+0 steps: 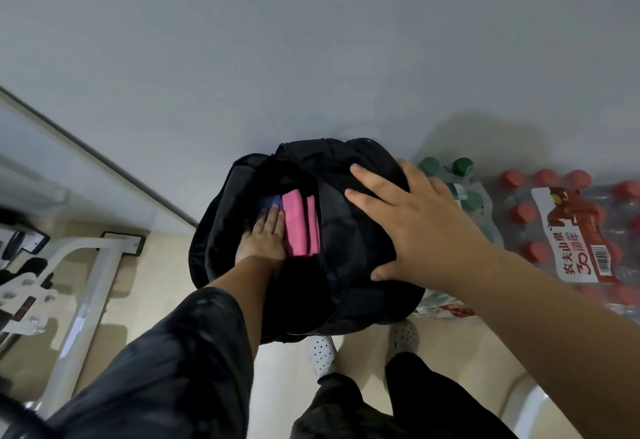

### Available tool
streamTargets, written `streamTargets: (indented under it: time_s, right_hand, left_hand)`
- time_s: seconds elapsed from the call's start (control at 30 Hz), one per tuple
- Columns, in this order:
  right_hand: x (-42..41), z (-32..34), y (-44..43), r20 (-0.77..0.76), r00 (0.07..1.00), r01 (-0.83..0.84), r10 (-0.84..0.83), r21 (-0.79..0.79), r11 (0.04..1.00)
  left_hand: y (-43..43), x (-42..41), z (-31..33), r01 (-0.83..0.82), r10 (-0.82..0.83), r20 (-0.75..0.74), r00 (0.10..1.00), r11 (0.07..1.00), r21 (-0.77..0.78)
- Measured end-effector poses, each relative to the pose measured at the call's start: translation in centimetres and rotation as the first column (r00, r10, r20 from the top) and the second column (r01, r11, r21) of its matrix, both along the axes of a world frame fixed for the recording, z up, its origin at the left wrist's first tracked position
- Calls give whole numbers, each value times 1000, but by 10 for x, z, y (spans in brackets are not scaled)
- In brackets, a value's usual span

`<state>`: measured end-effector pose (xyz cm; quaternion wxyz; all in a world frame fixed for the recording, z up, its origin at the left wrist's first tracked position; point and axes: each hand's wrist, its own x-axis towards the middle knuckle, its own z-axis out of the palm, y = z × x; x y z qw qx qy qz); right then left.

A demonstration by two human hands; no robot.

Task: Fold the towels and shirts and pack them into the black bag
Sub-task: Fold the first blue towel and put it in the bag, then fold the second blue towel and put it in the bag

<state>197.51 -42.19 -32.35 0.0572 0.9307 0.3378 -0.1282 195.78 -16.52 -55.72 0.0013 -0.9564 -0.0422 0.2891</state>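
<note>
Seen from the head camera, a person's left hand reaches into the open black bag standing on the floor by the wall, straight fingers pressing a blue cloth beside a folded pink towel already inside. The right hand lies flat on the bag's front, fingers spread and gripping nothing, just beside shrink-wrapped bottle packs.

You had matt black woven cloth on the black bag, soft matt cloth in the pink towel, glossy clear plastic wrap round the bottle pack, and a smooth, faintly shiny floor.
</note>
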Motion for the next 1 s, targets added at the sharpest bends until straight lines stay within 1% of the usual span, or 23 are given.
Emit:
streamTargets:
  time_s: [0.1, 0.23, 0.3, 0.37, 0.47, 0.53, 0.63, 0.67, 0.73, 0.83, 0.93, 1.0]
  right_hand:
    - [1, -1, 0, 6, 1000, 0, 0, -16, 1000]
    - [2, -3, -5, 18, 1000, -2, 2, 16, 1000]
    - [3, -4, -6, 33, 999, -9, 8, 33, 999]
    - [2, -4, -7, 53, 998, -29, 26, 58, 998]
    - [-3, -2, -11, 52, 997, -61, 53, 168, 984]
    - [-4, 0, -16, 15, 998, -62, 60, 205, 977]
    - [-9, 4, -32, -32, 997, -56, 68, 279, 959]
    - [-12, 4, -41, -49, 996, -50, 68, 312, 949]
    - [-17, 5, -66, -68, 996, -30, 59, 369, 929]
    - [-17, 4, -118, -59, 998, 22, 0, 375, 927]
    - [-12, 3, -189, -42, 995, 102, -94, 348, 932]
    - [-8, 2, -246, -38, 988, 151, -147, 312, 938]
  left_hand:
    - [2, 0, 0, -21, 21, -63, 998, 1000, -5]
    - [-5, 1, 11, -60, 56, -63, 996, 996, -67]
    - [-7, -2, 25, -82, 81, -7, 997, 992, -91]
    - [-11, -10, 46, -83, 92, 85, 992, 991, -102]
    - [-23, -28, 88, -71, 120, 257, 959, 979, -190]
    - [-34, -45, 120, -63, 180, 421, 889, 959, -276]
    - [-62, -70, 169, -13, 280, 641, 715, 922, -388]
    - [-75, -75, 186, 3, 311, 680, 663, 908, -418]
    - [-107, -81, 217, 25, 342, 718, 607, 894, -447]
    - [-167, -78, 252, 79, 276, 752, 598, 914, -398]
    - [-236, -64, 263, 145, 160, 764, 626, 938, -315]
    - [-288, -51, 260, 173, 92, 739, 668, 946, -275]
